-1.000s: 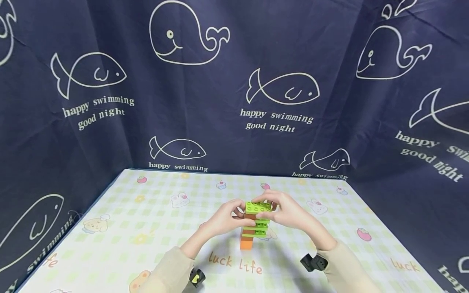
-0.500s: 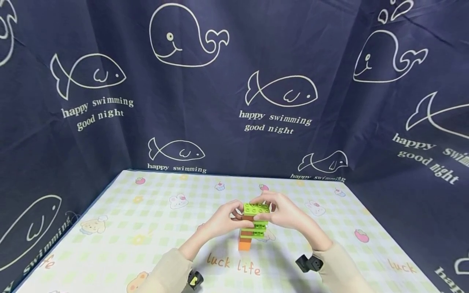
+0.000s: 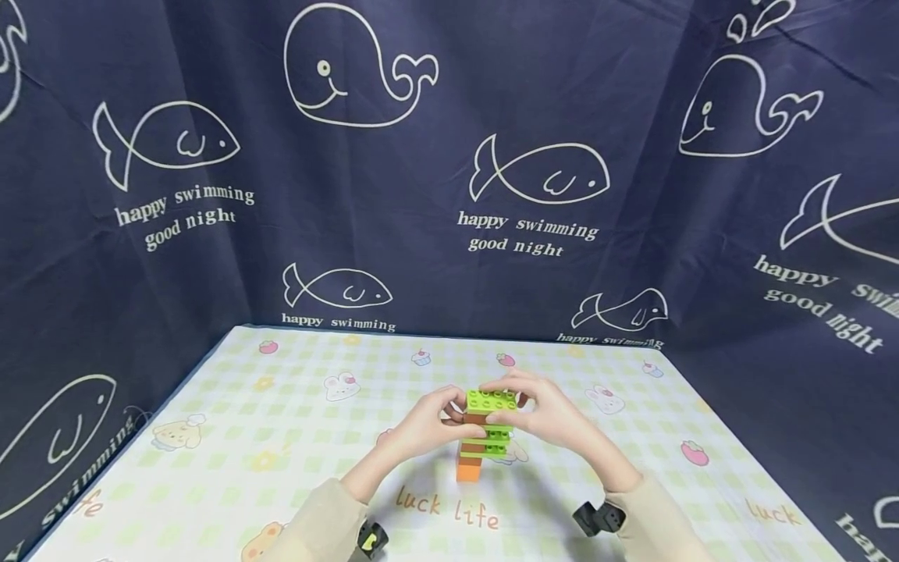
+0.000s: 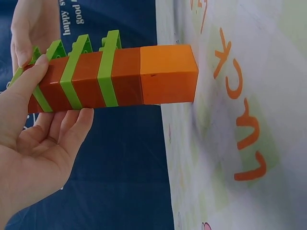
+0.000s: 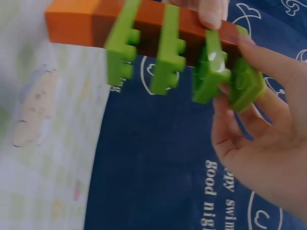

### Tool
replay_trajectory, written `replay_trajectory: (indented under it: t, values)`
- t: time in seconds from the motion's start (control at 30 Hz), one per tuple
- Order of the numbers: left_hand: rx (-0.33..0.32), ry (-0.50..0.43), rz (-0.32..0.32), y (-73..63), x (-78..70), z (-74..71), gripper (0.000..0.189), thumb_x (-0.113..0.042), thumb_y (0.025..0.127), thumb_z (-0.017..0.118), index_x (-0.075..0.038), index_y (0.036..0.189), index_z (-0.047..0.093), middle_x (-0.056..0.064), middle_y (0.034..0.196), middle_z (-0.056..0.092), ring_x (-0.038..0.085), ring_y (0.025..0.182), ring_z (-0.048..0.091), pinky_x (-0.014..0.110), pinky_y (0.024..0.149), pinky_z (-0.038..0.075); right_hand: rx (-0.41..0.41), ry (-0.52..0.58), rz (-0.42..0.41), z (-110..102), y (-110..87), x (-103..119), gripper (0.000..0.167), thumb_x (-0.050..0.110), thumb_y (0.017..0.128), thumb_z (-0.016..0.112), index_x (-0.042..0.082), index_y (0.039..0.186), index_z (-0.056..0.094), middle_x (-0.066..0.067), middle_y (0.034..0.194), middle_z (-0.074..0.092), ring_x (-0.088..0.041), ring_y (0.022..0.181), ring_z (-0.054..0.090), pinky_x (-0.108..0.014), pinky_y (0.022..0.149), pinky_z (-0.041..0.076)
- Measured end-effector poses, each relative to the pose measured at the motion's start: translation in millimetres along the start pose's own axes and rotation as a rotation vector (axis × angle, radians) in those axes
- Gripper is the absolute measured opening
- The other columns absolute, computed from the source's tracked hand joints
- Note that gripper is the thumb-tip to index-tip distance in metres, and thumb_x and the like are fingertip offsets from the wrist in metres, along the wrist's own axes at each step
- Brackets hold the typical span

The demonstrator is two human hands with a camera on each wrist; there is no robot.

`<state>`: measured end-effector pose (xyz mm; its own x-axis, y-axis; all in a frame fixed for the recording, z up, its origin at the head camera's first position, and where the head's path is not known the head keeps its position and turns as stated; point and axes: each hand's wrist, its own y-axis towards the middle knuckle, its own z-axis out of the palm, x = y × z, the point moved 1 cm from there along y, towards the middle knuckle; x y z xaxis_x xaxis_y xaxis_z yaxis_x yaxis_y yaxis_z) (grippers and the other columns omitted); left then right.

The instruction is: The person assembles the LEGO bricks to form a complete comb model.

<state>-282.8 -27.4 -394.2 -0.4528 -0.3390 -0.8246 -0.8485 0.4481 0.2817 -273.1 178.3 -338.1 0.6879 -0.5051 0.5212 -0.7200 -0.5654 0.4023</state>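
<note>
A tower of toy building bricks stands upright on the table, with an orange brick [image 4: 169,74] at its foot. Above that, brown bricks [image 4: 127,76] alternate with several thin green plates [image 5: 165,52] that jut out to the right. My left hand [image 3: 430,421] grips the upper part of the tower, thumb on the near side and fingers behind. The topmost piece is a studded green plate [image 3: 492,400], its studs facing up. My right hand [image 3: 544,407] pinches this plate at its right end between thumb and fingers, as the right wrist view also shows.
A pale checked tablecloth [image 3: 309,445] with cartoon prints covers the table. Dark blue curtains [image 3: 435,179] with white whale and fish drawings hang around its back and sides. Black wrist cameras [image 3: 598,517] sit at both cuffs.
Since half a second ago my right wrist has shifted slightly right and down, its fingers still at the top plate. The tower and left hand keep nearly the same place.
</note>
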Motion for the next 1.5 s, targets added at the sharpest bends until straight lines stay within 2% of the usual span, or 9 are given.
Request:
replay_trajectory:
  t: [0.13,0.4,0.67,0.87,1.1,1.3,1.4,1.5]
  values:
    - [0.004,0.005,-0.001,-0.4,0.7,0.0,0.03,-0.03,0.079,0.076,-0.011,0.093,0.058,-0.001,0.097,0.059,0.011,0.086,0.057,0.019,0.075,0.052,-0.067,0.033,-0.004,5.8,-4.2,-5.6,0.038,0.024,0.078,0.076,0.014,0.113,0.067,0.001,0.109,0.066,-0.006,0.088,0.055,-0.025,0.073,0.048]
    - [0.014,0.005,0.004,-0.4,0.2,-0.2,0.028,-0.029,0.08,0.075,-0.011,0.094,0.057,-0.002,0.095,0.06,0.011,0.085,0.056,0.019,0.076,0.052,-0.119,0.101,0.041,9.2,-8.1,-10.0,0.038,0.02,0.077,0.077,0.012,0.112,0.064,-0.003,0.109,0.067,-0.01,0.085,0.059,-0.024,0.077,0.051]
    - [0.02,-0.045,-0.003,0.7,1.0,0.1,0.029,-0.025,0.08,0.075,-0.009,0.098,0.058,0.0,0.095,0.063,0.012,0.086,0.056,0.018,0.077,0.051,-0.132,0.152,0.054,6.3,-11.7,-9.7,0.033,0.019,0.08,0.075,0.012,0.11,0.062,0.0,0.095,0.068,-0.008,0.081,0.063,-0.027,0.08,0.052]
    - [0.017,-0.048,-0.004,-0.4,2.6,0.2,0.03,-0.026,0.08,0.075,-0.011,0.101,0.059,-0.001,0.096,0.064,0.012,0.086,0.055,0.02,0.077,0.051,-0.119,0.157,0.025,3.9,-14.2,-10.5,0.032,0.015,0.082,0.072,0.008,0.112,0.063,-0.002,0.102,0.066,-0.01,0.086,0.063,-0.028,0.084,0.052]
    - [0.001,-0.045,-0.017,-4.4,6.8,0.3,0.033,-0.027,0.08,0.075,-0.011,0.104,0.058,-0.002,0.096,0.064,0.01,0.085,0.054,0.02,0.077,0.051,-0.116,0.212,0.018,7.2,-17.5,-15.0,0.033,0.013,0.084,0.07,0.006,0.115,0.062,-0.007,0.108,0.063,-0.013,0.089,0.062,-0.028,0.085,0.052]
    - [-0.039,-0.075,-0.002,-4.6,11.3,1.4,0.035,-0.027,0.08,0.075,-0.012,0.103,0.054,0.001,0.098,0.064,0.01,0.086,0.057,0.019,0.078,0.052,-0.14,0.25,0.079,7.5,-18.1,-16.3,0.034,0.015,0.082,0.072,0.007,0.113,0.06,-0.008,0.106,0.065,-0.012,0.088,0.063,-0.034,0.084,0.053]
    - [-0.07,-0.084,0.003,-4.7,12.5,2.8,0.034,-0.03,0.079,0.075,-0.014,0.101,0.054,0.0,0.098,0.064,0.01,0.086,0.059,0.025,0.08,0.052,-0.153,0.255,0.107,7.0,-17.3,-17.4,0.033,0.016,0.081,0.073,0.007,0.11,0.06,-0.008,0.105,0.066,-0.013,0.088,0.064,-0.037,0.084,0.053]
    - [-0.11,-0.086,0.009,-4.8,12.5,3.5,0.033,-0.033,0.078,0.075,-0.016,0.098,0.056,-0.002,0.097,0.066,0.009,0.086,0.061,0.039,0.086,0.05,-0.161,0.247,0.122,6.7,-15.7,-18.4,0.032,0.018,0.081,0.074,0.008,0.109,0.061,-0.008,0.105,0.066,-0.012,0.088,0.064,-0.036,0.083,0.053]
